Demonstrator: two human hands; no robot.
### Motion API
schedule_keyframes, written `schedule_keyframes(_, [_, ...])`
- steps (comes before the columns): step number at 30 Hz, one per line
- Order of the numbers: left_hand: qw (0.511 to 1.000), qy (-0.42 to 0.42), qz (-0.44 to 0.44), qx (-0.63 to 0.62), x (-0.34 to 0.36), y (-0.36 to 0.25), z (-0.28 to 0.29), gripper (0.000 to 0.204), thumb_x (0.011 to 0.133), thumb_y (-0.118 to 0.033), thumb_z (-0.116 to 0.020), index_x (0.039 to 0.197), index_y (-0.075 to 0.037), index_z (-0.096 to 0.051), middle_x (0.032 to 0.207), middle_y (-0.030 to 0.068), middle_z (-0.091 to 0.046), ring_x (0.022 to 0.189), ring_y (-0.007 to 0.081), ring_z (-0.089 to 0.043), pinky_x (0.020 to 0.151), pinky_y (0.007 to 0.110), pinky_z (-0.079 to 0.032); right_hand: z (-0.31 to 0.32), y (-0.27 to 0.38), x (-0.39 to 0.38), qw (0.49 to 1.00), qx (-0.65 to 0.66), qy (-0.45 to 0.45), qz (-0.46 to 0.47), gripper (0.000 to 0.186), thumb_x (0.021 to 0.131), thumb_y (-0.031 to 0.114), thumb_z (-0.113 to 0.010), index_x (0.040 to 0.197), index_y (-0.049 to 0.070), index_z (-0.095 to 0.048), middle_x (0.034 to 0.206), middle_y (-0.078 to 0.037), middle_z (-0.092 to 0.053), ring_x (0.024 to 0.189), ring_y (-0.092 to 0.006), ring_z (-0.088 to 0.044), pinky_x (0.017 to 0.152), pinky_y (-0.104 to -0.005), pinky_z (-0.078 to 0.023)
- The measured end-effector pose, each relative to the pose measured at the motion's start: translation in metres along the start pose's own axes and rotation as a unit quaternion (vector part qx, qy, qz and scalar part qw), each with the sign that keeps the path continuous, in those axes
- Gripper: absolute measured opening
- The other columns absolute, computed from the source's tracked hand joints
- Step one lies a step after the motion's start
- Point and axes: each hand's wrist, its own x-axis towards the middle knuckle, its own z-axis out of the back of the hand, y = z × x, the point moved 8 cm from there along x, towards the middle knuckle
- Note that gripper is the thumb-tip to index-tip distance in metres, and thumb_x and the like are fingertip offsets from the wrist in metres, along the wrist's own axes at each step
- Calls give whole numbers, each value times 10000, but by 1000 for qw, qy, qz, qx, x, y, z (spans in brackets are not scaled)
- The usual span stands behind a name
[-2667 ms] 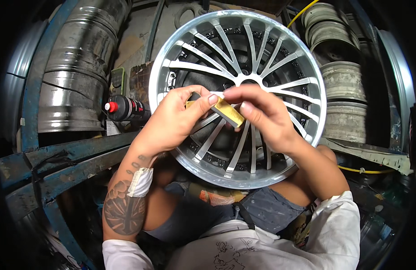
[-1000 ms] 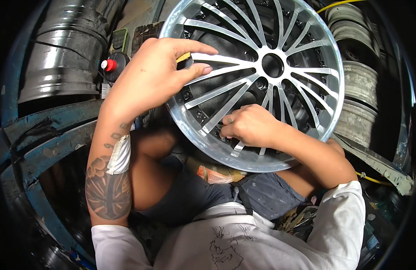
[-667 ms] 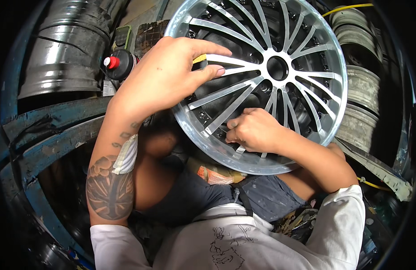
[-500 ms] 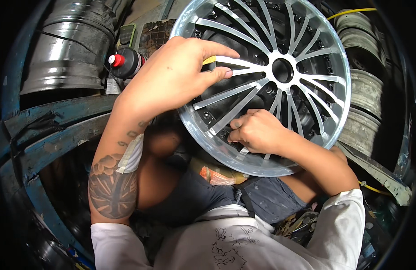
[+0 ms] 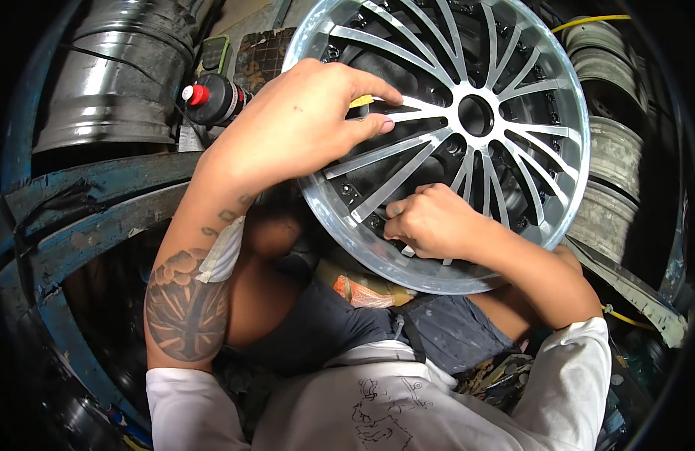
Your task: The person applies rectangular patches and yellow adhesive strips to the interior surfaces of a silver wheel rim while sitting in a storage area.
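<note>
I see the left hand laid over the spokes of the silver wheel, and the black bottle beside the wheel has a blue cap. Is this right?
Not quite: the cap is red, not blue. The head view shows the black bottle with a red cap lying left of the silver wheel. The rest holds: the left hand lies over the spokes.

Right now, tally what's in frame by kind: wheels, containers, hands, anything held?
Silver multi-spoke alloy wheel on the lap: 1
Bare steel rims stacked at right: 3 or so, partly hidden
Large dull metal drum: 1
Black bottle with red cap: 1
Small yellow piece under the left hand: 1
Hands: 2, left hand, right hand
Total: about 9
</note>
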Motion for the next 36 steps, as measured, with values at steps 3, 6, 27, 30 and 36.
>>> schedule_keyframes(3, [999,-13,-30,-13,1,-3,-1,320,917,-122,-751,1224,-33,-743,912,153,-785,826,180,-735,793,329,-551,4,1,2,999,-16,-36,4,118,706,154,-714,818,131,-743,805,-28,-630,762,-268,-691,740,-404,-556])
schedule_keyframes(6, [1000,1,-12,-17,2,-2,-2,317,919,-121,-749,1220,-21,-740,924,157,-785,836,182,-732,804,330,-552,4,11,2,994,-72,-43,63,72,743,169,-691,777,123,-734,855,-47,-689,746,-288,-735,713,-429,-582])
schedule_keyframes(27, [999,-11,-49,20,-2,0,-8,357,853,-76,-806,1198,-15,-735,1026,198,-767,845,274,-729,820,375,-552,20,7,1,993,-45,-87,61,83,793,135,-650,809,67,-693,855,-71,-676,810,-282,-735,692,-433,-596])
schedule_keyframes(30, [1000,0,-13,10,0,-3,-7,355,856,-69,-801,1200,-15,-735,1006,203,-767,815,275,-718,809,382,-550,19,-7,-3,1000,-2,-4,4,111,811,85,-654,912,58,-688,925,-100,-710,864,-324,-736,709,-446,-593])
schedule_keyframes(36, [998,-26,-63,14,0,2,-8,350,862,-118,-812,1195,-35,-745,899,202,-745,722,279,-672,723,381,-532,10,-4,0,999,41,-22,0,160,818,89,-660,966,84,-718,892,-103,-721,858,-340,-739,718,-465,-584])
